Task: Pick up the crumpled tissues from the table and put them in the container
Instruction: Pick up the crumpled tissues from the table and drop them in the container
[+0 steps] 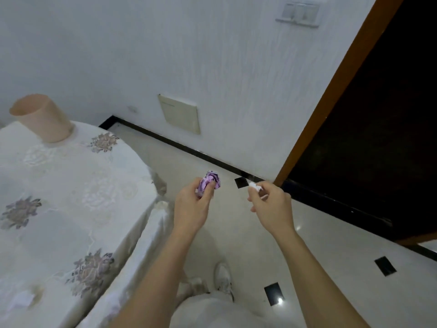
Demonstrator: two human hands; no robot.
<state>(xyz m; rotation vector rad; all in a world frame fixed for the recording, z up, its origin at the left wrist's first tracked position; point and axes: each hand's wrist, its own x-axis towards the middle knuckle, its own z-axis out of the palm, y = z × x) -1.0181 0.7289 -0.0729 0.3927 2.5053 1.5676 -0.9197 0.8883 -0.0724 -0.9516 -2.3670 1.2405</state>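
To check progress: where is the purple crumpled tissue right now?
Head view, near the centre: the purple tissue is gripped by the left hand over the floor, right of the table edge, far from the pink container.

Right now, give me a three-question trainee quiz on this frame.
1. True or false: the left hand holds a purple crumpled tissue.
2. Where does the container stand? A) on the floor B) on the table C) in the doorway
3. Fill in: the second tissue, pinched by the right hand, is ___ in colour.
Key: 1 true; 2 B; 3 white.
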